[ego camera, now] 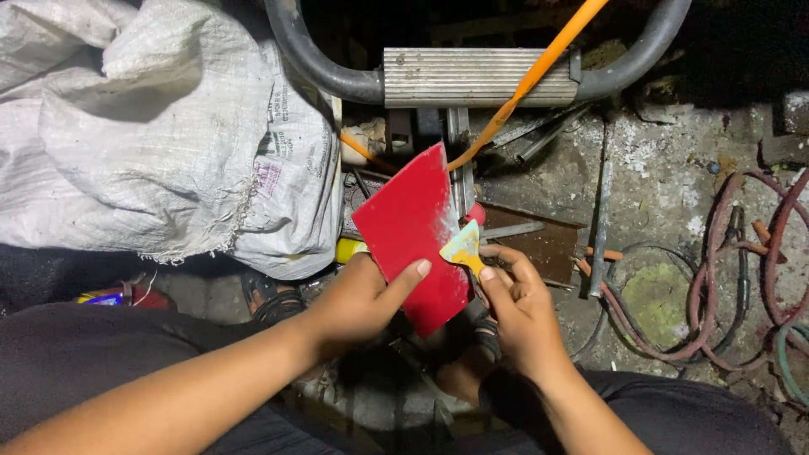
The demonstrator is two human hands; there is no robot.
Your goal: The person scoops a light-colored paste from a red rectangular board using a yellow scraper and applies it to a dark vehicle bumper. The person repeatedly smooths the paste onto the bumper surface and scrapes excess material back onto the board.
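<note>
In the head view, a glossy red panel (413, 232) of smooth, flat, rigid sheet was held tilted above the ground, its top drawn to a point and its right edge dusted with pale residue. It was gripped from below by the left hand (358, 303), the fingers wrapped behind it and the thumb pressed flat across its face. A small scraper (464, 246) with a broad yellow blade, smeared with grey-green paste, was laid against the right edge of the panel. Its yellow handle was pinched between the thumb and curled fingers of the right hand (518, 307), which was closed around it.

A large white woven sack (160, 135), coarse, creased and frayed along its lower hem, was slumped to the left, just beside the panel. Above, a ribbed metal plate (472, 77) was seen fixed between the curved ends of a dark grey tube (312, 55), and an orange hose (535, 76) was run diagonally across it, down to behind the panel's tip. A rusty brown plate (543, 244) lay on the ground just beyond the right hand, partly hidden by the fingers. Dull red hoses (725, 278) were coiled on the rough, stained concrete to the right, well apart from the hands. Dark trousers (93, 354) were visible along the lower edge.
</note>
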